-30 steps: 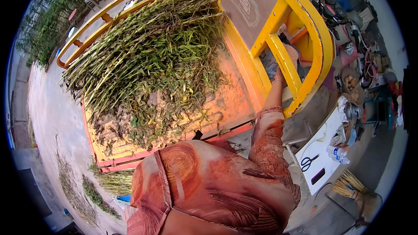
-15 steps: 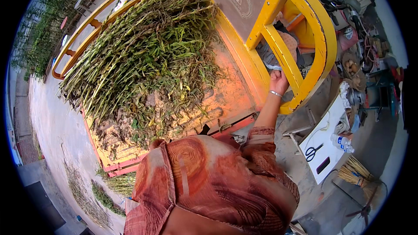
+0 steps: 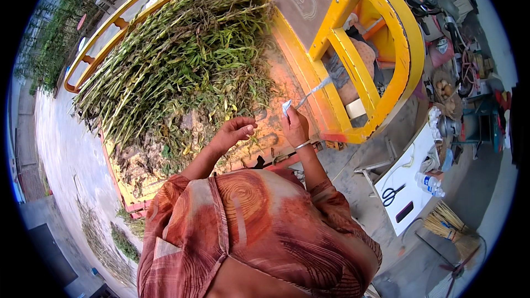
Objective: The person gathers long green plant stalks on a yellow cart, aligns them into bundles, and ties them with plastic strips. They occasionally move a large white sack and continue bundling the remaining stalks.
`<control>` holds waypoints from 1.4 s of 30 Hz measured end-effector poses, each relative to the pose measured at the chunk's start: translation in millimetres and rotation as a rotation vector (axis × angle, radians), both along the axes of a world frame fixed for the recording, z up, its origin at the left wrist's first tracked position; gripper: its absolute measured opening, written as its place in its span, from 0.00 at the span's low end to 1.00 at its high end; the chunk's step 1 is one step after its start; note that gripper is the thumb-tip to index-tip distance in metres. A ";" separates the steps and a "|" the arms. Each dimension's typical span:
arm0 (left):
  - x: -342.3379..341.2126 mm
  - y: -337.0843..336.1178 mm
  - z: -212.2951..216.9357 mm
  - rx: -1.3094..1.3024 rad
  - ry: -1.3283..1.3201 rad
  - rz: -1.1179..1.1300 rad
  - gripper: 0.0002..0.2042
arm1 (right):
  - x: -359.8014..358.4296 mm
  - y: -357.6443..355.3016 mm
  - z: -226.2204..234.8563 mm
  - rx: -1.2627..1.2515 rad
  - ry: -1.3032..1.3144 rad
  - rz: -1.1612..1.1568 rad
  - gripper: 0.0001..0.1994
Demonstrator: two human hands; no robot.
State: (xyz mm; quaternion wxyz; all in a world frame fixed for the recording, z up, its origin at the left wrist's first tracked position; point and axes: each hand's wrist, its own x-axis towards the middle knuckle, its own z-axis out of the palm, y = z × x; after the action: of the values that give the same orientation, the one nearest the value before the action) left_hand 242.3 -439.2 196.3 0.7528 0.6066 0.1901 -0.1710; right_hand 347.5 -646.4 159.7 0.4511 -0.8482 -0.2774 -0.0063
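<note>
The right hand (image 3: 295, 126) was raised over the orange bed of the cart (image 3: 287, 85), its fingers pinched on the near end of a thin pale strip (image 3: 309, 95). A small whitish wad (image 3: 286, 106) showed at the fingertips; what it was could not be told. The strip ran long and straight from the pinch up and to the right, its far end pointing at the yellow frame (image 3: 353, 72) and reaching the dark opening there. A thin bangle (image 3: 302, 144) circled the right wrist.

The left hand (image 3: 236, 131) hovered just beside the right, lower and to the left, fingers loosely curled with the thumb near the forefinger. It held nothing that could be seen, and it did not touch the strip.

Behind both hands a heap of green and dried stalks (image 3: 171, 66) filled most of the cart, lying with their long axis from lower left to upper right. Loose leaves littered the bed near the left hand.

To the right, well apart, stood a white table (image 3: 411, 187) with black scissors (image 3: 391, 194) and a plastic bottle (image 3: 429, 183) on it. A straw broom (image 3: 447, 226) lay on the ground near it.
</note>
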 end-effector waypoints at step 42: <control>-284.5 149.2 79.6 0.034 -0.537 1.625 0.15 | 219.5 -96.4 -98.0 -0.457 0.075 -0.501 0.28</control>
State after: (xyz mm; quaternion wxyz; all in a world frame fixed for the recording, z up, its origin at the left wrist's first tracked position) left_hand -42.2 -290.1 275.9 0.6520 0.3132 0.3835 0.5742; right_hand 567.0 -742.8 61.7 0.2437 -0.9688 -0.0377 -0.0233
